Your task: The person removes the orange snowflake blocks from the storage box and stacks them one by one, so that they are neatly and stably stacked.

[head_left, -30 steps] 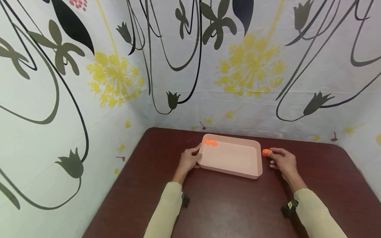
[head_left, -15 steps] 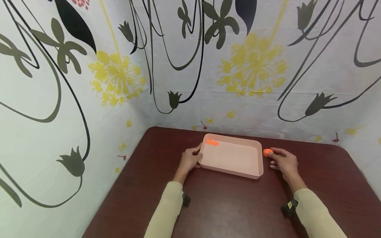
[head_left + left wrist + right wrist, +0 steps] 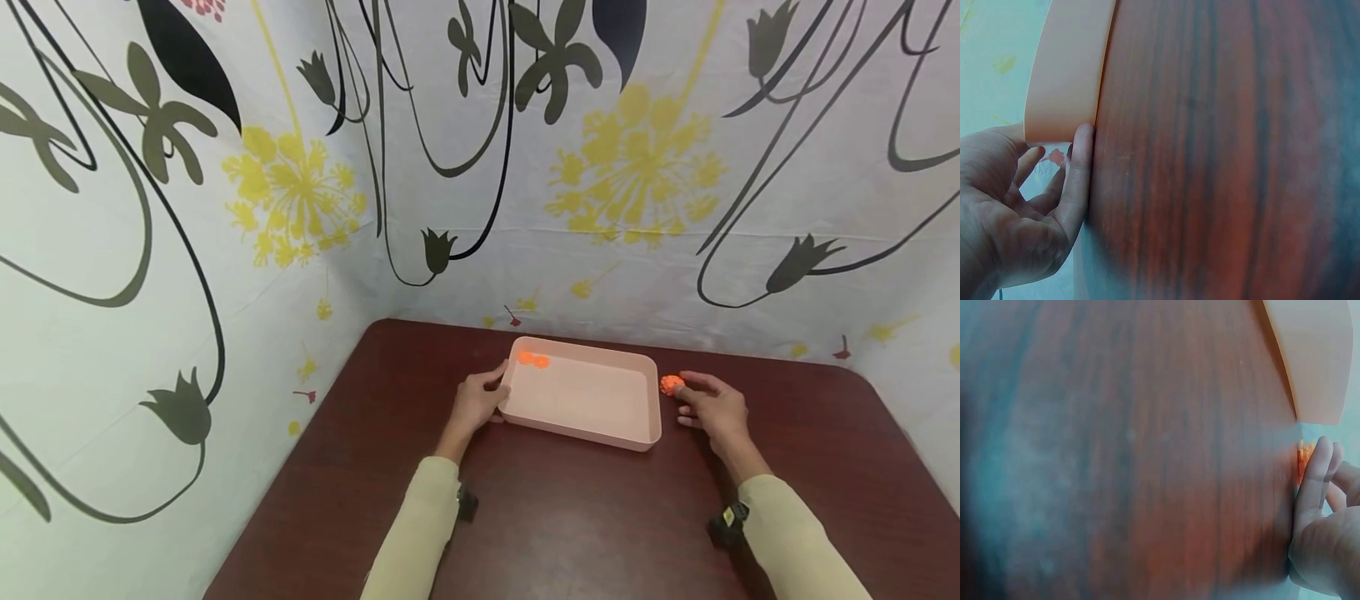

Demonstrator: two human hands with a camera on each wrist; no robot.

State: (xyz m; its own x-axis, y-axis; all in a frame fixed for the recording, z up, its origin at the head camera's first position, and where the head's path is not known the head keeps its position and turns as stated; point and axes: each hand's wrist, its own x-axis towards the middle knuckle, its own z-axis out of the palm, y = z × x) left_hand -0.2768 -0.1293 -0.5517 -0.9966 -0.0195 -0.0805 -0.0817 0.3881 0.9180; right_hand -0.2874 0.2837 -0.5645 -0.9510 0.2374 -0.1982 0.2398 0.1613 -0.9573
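Observation:
On the table, a shallow pink tray [image 3: 577, 396] holds a few small, round orange pieces [image 3: 534, 360] lying together in its far left corner. My left hand [image 3: 477, 400] holds the tray by its left end; the left wrist view has the fingers [image 3: 1082, 140] against the tray's end wall and lower corner. Just off the tray's right end, my right hand [image 3: 716, 410] pinches a bumpy orange piece [image 3: 672, 384] between thumb and fingers, low over the table. Its exact kind is unclear. In the right wrist view, the fingers [image 3: 1321, 456] largely hide this orange piece [image 3: 1302, 456].
The dark red-brown table [image 3: 570, 517] has rounded far corners. A white cloth [image 3: 465, 192] printed with flowers and leaves hangs behind the table and along its left side. Each wrist carries a small black camera, such as the one on the right [image 3: 727, 527].

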